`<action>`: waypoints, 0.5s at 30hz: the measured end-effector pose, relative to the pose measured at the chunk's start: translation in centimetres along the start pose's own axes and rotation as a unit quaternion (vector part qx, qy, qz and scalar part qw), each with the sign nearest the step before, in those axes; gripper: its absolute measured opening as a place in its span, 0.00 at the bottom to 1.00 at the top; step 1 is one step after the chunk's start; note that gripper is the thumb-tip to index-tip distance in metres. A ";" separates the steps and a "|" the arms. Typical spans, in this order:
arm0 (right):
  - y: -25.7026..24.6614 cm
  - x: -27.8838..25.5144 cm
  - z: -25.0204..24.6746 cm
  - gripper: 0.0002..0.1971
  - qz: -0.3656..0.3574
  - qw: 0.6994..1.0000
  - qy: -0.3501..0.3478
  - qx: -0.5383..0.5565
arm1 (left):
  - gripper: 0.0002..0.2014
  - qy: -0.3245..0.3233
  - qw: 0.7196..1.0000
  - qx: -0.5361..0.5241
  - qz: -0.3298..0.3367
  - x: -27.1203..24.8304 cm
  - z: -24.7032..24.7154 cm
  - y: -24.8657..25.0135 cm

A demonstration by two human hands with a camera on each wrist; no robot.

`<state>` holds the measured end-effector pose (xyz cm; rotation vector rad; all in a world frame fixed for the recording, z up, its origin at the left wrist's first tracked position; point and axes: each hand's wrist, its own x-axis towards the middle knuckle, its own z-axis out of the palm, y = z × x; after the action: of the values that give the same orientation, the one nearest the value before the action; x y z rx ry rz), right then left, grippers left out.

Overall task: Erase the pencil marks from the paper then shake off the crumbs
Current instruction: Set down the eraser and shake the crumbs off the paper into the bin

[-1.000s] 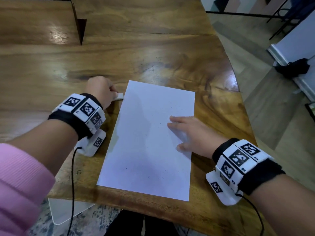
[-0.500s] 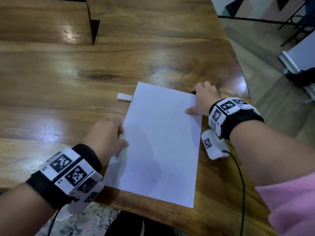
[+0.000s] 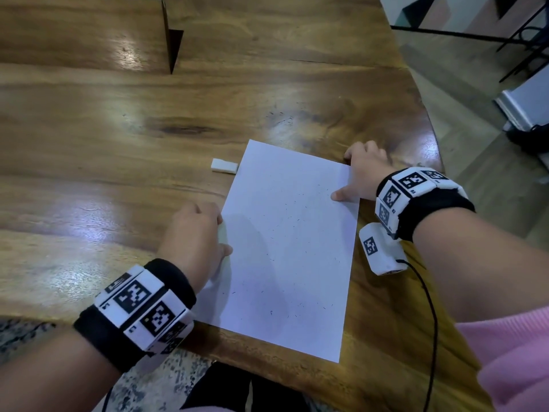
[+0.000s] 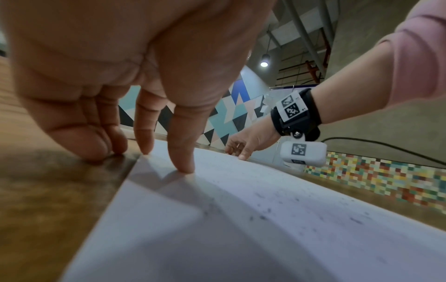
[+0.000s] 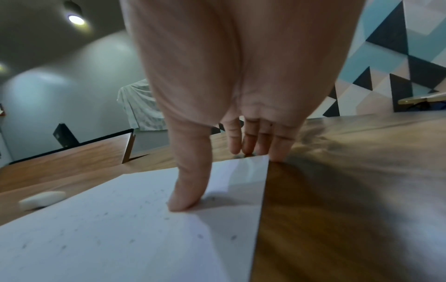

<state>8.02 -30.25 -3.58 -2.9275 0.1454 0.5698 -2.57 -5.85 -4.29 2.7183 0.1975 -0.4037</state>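
Note:
A white sheet of paper [image 3: 285, 248] [image 4: 265, 229] [image 5: 108, 238] lies flat on the wooden table [image 3: 118, 173], strewn with dark eraser crumbs [image 3: 297, 215]. My left hand [image 3: 196, 233] [image 4: 164, 160] is at the sheet's left edge: the thumb presses on the paper and the straight fingertips touch the wood beside it. My right hand [image 3: 359, 176] [image 5: 217, 179] is at the far right corner, thumb on the paper, fingertips at the corner's edge. A white eraser [image 3: 225, 166] [image 5: 42, 199] lies on the table just left of the far left corner, untouched.
The table's near edge [image 3: 267, 361] runs just below the sheet, and its curved right edge [image 3: 430, 138] is close to my right hand. A dark notch [image 3: 172, 49] cuts into the tabletop at the back. A black cable [image 3: 432, 322] hangs from my right wrist.
My left hand let go of the eraser and came back to the sheet's left edge. My right hand moved from the middle of the paper up to its far right corner.

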 end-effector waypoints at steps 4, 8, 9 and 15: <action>0.0 0.4 -0.1 0.43 0.004 1.000 -0.017 -0.005 | 0.25 0.012 1.000 0.013 0.000 -0.5 0.4 0.2; 0.0 0.5 -0.4 0.39 -0.001 0.999 -0.042 0.016 | 0.24 0.020 1.000 0.020 0.009 -0.6 0.6 0.2; 0.0 0.4 -0.4 0.37 -0.002 0.999 -0.048 0.017 | 0.24 0.021 1.000 0.018 0.009 -0.6 0.6 0.2; 0.7 -0.6 0.1 0.18 -0.035 0.990 -0.039 0.128 | 0.25 0.021 1.000 0.002 0.018 -0.5 0.4 -0.1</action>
<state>7.37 -30.87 -3.50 -2.6468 0.0967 0.6034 -3.16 -5.97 -4.52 2.7310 0.1580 -0.3366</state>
